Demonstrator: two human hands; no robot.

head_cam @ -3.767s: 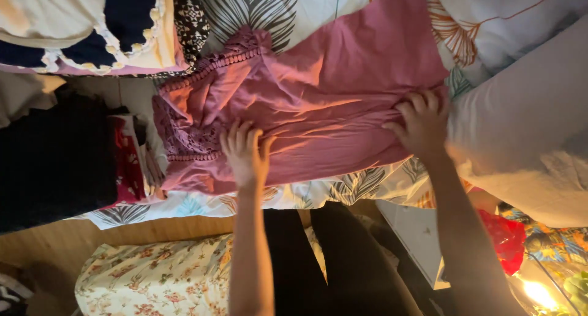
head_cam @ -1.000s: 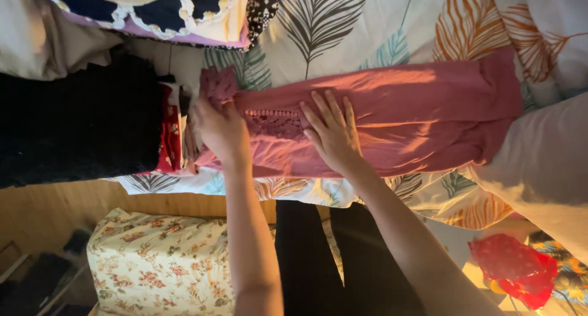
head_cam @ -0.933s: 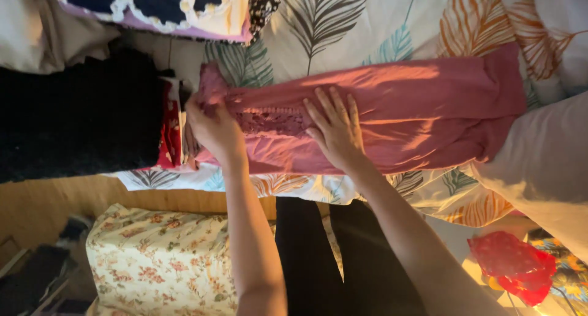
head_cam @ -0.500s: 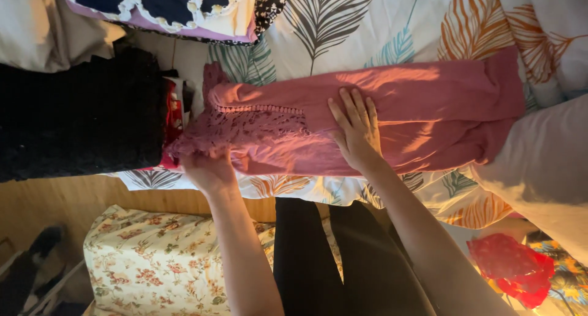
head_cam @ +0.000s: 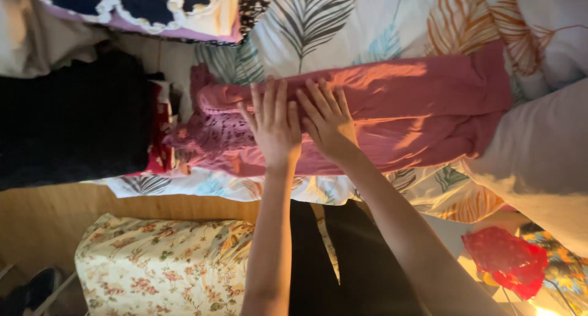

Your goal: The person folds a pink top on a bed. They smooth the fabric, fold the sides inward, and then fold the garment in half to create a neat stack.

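Both hands, left [head_cam: 275, 129] and right [head_cam: 329, 123], are lying spread flat, side by side, on the pink garment [head_cam: 422, 107]. Dark pile [head_cam: 73, 117] crowding its left end, possibly clothes; pillow [head_cam: 539, 163] at right.

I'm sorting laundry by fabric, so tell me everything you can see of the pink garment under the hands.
The pink garment is a soft, thin-looking dusty-pink cloth, folded into a long band lying flat across the leaf-print sheet. Its left end carries a lace-like openwork panel with small dark gaps. The cloth is wrinkled, with sunlit patches. The left hand and right hand rest side by side, palms down, on its middle. Its left end meets a red item beside dark cloth; its right end lies against a white pillow.
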